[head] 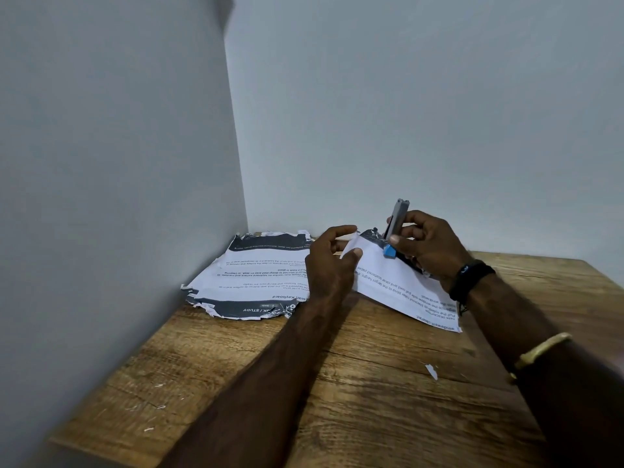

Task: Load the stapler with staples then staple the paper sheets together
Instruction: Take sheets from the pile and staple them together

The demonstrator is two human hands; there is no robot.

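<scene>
My right hand (427,246) grips a small stapler (396,222) with a grey metal top and a blue end, its top arm tilted up and open over the far edge of a printed sheet. My left hand (332,256) pinches the corner of those lifted paper sheets (398,285) between thumb and fingers, raising it off the wooden table (337,383). No staples are visible. Whether one or more sheets are held I cannot tell.
A pile of torn printed sheets (250,278) lies in the corner against the grey walls. Small paper scraps (431,370) are scattered over the table. The table's left edge meets the wall; its near edge is at the bottom left.
</scene>
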